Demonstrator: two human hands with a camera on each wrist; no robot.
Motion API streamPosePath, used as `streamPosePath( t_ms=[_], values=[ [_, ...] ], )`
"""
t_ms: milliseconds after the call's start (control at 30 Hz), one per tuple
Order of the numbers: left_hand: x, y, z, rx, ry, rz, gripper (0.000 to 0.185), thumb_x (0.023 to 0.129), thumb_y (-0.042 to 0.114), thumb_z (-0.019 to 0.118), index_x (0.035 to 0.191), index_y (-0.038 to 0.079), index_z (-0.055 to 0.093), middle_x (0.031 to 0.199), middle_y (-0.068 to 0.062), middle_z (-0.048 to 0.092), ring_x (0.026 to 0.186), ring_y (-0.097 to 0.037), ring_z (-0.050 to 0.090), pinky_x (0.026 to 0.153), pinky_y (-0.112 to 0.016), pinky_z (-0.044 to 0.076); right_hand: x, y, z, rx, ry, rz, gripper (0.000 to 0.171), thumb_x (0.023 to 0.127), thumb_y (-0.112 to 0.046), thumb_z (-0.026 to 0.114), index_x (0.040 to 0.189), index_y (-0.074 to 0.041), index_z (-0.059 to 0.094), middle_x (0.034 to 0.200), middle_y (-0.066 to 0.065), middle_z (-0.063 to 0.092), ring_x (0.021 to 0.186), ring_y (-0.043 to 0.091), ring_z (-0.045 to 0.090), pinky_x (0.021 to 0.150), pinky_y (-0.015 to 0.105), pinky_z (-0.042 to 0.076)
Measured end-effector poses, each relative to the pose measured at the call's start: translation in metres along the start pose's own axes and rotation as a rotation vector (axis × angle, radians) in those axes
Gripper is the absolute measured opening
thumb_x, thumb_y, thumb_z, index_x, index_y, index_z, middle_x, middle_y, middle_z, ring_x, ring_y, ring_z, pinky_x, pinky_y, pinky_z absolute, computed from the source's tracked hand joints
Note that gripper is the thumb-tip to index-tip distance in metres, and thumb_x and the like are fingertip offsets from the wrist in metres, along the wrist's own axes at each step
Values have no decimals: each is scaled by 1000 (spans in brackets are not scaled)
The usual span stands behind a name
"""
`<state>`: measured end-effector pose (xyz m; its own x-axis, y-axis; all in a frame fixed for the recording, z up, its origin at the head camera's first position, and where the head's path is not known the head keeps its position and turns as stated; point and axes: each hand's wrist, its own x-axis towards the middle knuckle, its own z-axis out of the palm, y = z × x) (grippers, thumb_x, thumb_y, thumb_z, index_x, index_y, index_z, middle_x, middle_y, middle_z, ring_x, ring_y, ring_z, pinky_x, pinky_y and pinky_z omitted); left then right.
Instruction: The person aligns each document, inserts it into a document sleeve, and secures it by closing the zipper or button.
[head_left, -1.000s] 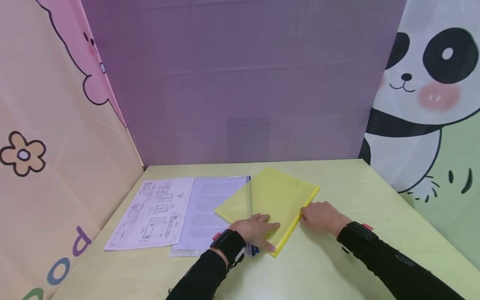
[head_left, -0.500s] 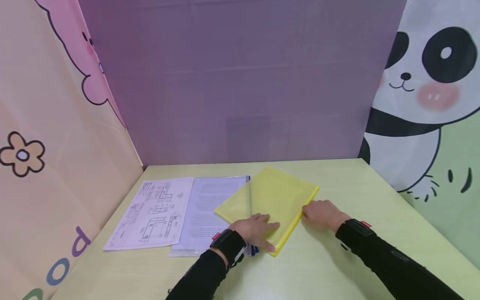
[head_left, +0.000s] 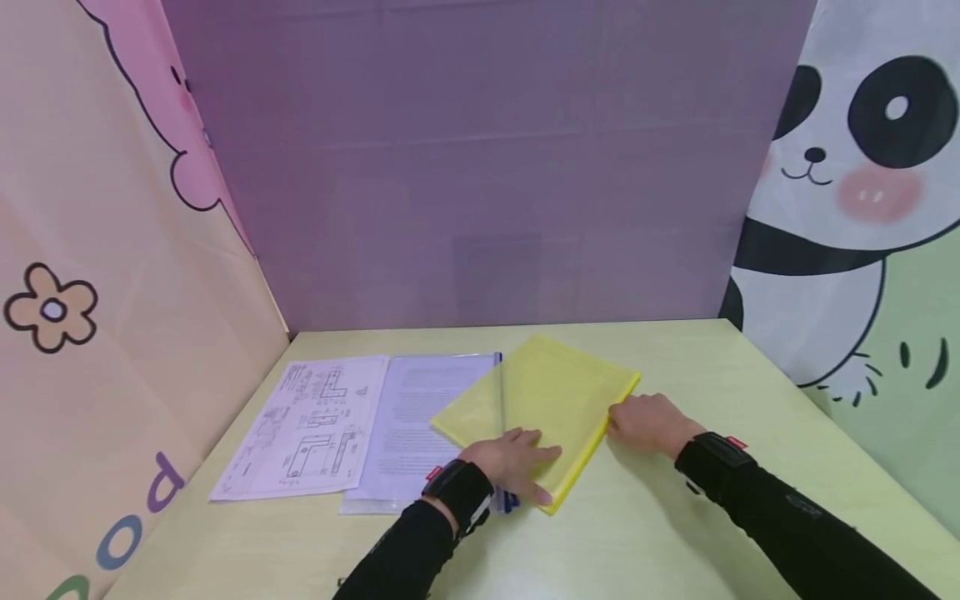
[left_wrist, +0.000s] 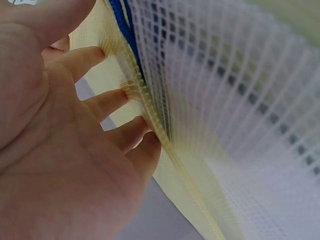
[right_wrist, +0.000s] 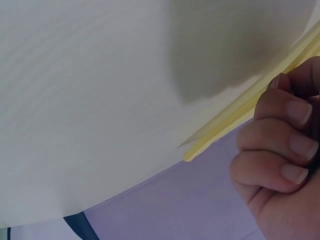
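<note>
Yellow mesh folder point(head_left: 540, 400): lies on the table point(head_left: 675, 533), turned askew, overlapping a clear sleeve with a printed page point(head_left: 420, 417). My left hand point(head_left: 517, 462) rests flat on its near corner, fingers point(left_wrist: 115, 100) straight and spread, pressing the mesh edge. My right hand point(head_left: 648, 425) sits at the folder's right edge, fingers point(right_wrist: 280, 145) curled against it; whether they actually pinch the edge I cannot tell. Drawing sheet point(head_left: 307, 429): further left, flat on the table.
</note>
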<state>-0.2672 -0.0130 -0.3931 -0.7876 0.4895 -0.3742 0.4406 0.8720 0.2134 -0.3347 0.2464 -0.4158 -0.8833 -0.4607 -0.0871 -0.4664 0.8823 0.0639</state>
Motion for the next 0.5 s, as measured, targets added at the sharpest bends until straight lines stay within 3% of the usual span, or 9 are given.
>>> streamPosePath(
  t_ms=[500],
  values=[
    [2,-2,2,6,0,5,74,90,56,69,156,42,39,167,2,25,154,-25,20,119,-54,26,3,6,8,14,-29,25,18,99,-20,59,85,-9,60,72,3,50,65,23,46,66,39,41]
  ],
)
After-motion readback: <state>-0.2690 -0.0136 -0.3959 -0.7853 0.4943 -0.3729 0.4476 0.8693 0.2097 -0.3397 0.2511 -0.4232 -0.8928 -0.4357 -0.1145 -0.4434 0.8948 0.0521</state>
